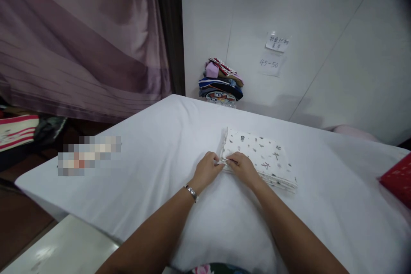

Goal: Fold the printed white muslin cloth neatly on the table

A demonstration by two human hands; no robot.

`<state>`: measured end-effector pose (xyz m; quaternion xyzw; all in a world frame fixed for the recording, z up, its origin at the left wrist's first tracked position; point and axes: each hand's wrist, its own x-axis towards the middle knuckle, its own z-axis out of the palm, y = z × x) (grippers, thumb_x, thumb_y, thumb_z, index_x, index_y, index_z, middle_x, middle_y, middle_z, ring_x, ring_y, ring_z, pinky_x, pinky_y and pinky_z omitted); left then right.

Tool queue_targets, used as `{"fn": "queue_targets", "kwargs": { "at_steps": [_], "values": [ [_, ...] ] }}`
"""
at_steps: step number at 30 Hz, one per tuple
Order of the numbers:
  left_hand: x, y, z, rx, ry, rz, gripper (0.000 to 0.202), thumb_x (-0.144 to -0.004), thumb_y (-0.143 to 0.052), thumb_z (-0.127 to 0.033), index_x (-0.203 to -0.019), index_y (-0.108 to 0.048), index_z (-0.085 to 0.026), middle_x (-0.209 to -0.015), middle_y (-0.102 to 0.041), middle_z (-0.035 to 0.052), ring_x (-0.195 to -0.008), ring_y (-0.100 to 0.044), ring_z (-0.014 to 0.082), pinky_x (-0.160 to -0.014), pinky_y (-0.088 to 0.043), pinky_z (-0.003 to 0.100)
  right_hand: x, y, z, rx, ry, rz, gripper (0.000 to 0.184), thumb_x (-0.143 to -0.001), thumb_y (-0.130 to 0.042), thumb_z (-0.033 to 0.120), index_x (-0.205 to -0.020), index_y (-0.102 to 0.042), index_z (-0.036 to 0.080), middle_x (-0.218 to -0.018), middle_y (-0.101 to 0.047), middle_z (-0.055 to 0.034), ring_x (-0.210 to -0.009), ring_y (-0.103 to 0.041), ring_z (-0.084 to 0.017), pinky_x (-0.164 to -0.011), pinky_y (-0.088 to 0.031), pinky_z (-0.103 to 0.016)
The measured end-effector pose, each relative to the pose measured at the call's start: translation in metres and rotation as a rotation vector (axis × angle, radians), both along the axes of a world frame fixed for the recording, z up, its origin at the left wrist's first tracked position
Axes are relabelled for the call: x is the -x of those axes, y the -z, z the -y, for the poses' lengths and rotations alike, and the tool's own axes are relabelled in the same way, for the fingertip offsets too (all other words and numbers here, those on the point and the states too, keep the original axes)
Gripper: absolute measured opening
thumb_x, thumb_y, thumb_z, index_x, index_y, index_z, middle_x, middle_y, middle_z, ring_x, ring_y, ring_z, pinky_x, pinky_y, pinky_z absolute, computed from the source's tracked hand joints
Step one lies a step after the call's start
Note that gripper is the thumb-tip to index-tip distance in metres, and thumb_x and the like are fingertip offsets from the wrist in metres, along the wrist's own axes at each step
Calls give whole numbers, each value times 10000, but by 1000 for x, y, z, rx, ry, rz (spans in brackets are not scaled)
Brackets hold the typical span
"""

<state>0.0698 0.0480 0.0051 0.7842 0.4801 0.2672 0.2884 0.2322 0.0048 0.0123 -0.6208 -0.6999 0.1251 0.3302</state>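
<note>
A folded white cloth with small dark prints (260, 156) lies on the white-covered table (154, 150), a little right of the middle. My left hand (207, 170) has its fingers curled onto the cloth's near left corner, and a metal bracelet sits on that wrist. My right hand (244, 168) pinches the same near edge right beside it. The two hands almost touch at the corner.
A stack of folded colourful clothes (221, 83) stands at the table's far edge against the white wall. Two paper notes (276, 43) are stuck on the wall. A red item (398, 177) lies at the right edge. Purple curtains (80, 38) hang on the left.
</note>
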Motion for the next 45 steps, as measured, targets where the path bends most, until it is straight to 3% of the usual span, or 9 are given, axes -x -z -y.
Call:
{"fn": "queue_targets", "kwargs": {
  "at_steps": [14,23,35,40,45],
  "values": [
    [0,-1,-2,32,47,53,146,-717,-581,-311,-768,-504,-198,-811,-555,-9,-703,-516,132,-618,-365,248,4,4,5,-117,51,-48,180,-856,-448,200,-764,-602,213,-784,-603,-26,-772,-528,-168,-705,-405,-288],
    [2,0,-3,-3,45,62,149,-724,-579,-324,-772,-510,-201,-772,-548,-19,-658,-500,122,-591,-358,242,11,5,6,-102,6,161,144,-848,-482,213,-897,-618,216,-860,-600,-45,-833,-518,-184,-736,-400,-304],
    [3,-1,-6,19,53,26,138,-702,-594,-307,-767,-551,-192,-838,-569,8,-740,-524,146,-631,-374,248,16,6,5,-105,35,189,190,-873,-456,226,-887,-645,215,-857,-608,-54,-829,-518,-189,-733,-392,-306],
    [3,-4,-6,109,39,92,151,-675,-614,-301,-772,-581,-190,-816,-599,6,-713,-535,145,-635,-389,251,16,6,5,-106,49,171,206,-885,-420,213,-849,-623,215,-833,-600,-50,-814,-511,-186,-724,-382,-302],
    [3,1,-10,202,26,211,226,-741,-524,-389,-720,-609,-181,-730,-623,-1,-670,-538,139,-609,-392,243,16,7,5,-114,58,173,207,-895,-403,214,-797,-585,206,-807,-580,-41,-785,-495,-179,-705,-368,-293]
  ]
}}
